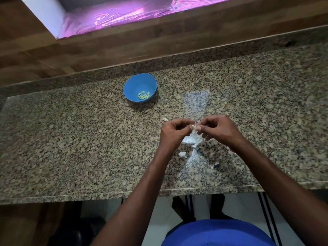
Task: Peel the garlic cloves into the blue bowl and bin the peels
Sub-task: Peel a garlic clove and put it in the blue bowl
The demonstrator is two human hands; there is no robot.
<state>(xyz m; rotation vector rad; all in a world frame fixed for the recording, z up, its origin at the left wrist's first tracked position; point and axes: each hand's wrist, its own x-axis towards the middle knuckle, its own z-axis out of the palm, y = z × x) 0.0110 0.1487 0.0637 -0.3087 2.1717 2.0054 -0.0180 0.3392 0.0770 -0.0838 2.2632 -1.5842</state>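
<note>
1. A garlic clove (193,127) is being held above the granite counter (71,139), right of its middle and nearer the front edge than the back. Only a small pale part of it is showing between the fingers.
2. The left hand (173,131) is pinching the clove's left end between thumb and curled fingers.
3. The right hand (217,129) is pinching the clove's right end, with the thumbnail facing the left hand; the fingertips of the two hands are nearly touching.
4. White peels (190,139) are lying on the counter directly under the hands, with further scraps (182,154) trailing toward the front edge.
5. One loose pale piece (164,119) is lying just beyond the left hand; whether it is a peel or a clove cannot be told.
6. The blue bowl (134,86) is standing upright near the back edge, left of the hands and well apart from them.
7. Peeled cloves (143,95) are sitting in a small cluster on the bowl's floor, looking yellow-green in this light.
8. Both forearms are reaching in from the front edge; a blue garment (218,233) is showing at the bottom of the view.
</note>
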